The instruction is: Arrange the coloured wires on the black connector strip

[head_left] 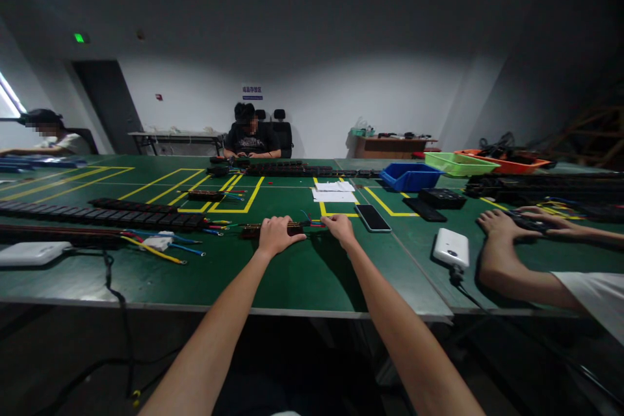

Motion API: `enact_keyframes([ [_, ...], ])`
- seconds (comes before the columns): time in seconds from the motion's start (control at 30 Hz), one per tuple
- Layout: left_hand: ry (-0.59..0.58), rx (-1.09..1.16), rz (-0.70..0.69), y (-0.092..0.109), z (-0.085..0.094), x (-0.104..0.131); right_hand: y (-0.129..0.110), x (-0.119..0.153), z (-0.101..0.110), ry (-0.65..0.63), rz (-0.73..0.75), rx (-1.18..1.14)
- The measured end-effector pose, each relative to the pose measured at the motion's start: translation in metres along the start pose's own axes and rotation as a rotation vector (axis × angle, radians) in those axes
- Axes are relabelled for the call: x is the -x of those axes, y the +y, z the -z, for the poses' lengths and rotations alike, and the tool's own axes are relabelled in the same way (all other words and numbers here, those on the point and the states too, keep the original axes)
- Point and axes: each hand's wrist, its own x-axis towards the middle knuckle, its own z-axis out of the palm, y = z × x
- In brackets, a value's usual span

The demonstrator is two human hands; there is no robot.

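Observation:
My left hand point(275, 234) is wrapped over a short black segmented cable chain point(251, 232) lying on the green table, thumb pointing right. Out of the chain's right end come thin coloured wires point(316, 223), red, blue and green among them. My right hand point(340, 230) pinches these wires near their ends, its fingers closed. A second short chain with wires point(209, 195) lies farther back to the left. Just right of my right hand rests a smartphone point(373, 218), screen up.
Long black cable chains point(97, 213) with lugged wires lie at left, near a white power bank point(34, 253). White papers point(334, 192), a blue bin point(411, 177) and a green basket point(461, 163) stand beyond. A co-worker's hands point(507, 224) work at right, beside another power bank point(451, 247).

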Motion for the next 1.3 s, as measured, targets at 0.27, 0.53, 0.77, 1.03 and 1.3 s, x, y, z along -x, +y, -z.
enact_keyframes([
  [0.27,0.0,0.02,0.0,0.0016,0.0023,0.0004,0.002,-0.0004,-0.0012,-0.019,0.01,-0.033],
  [0.53,-0.009,0.027,0.006,0.0017,0.0027,0.0004,0.0012,0.0004,-0.0008,-0.033,0.014,-0.041],
  [0.77,-0.01,0.002,0.028,0.0029,0.0029,0.0011,0.001,0.001,-0.0013,-0.031,0.033,-0.048],
  [1.03,0.013,-0.002,0.005,0.001,0.0004,0.0008,-0.0021,0.0028,0.0007,-0.027,0.03,-0.065],
  [1.3,0.009,0.0,0.004,0.0013,0.0016,0.0007,-0.0031,0.0037,0.0015,-0.053,-0.008,-0.149],
])
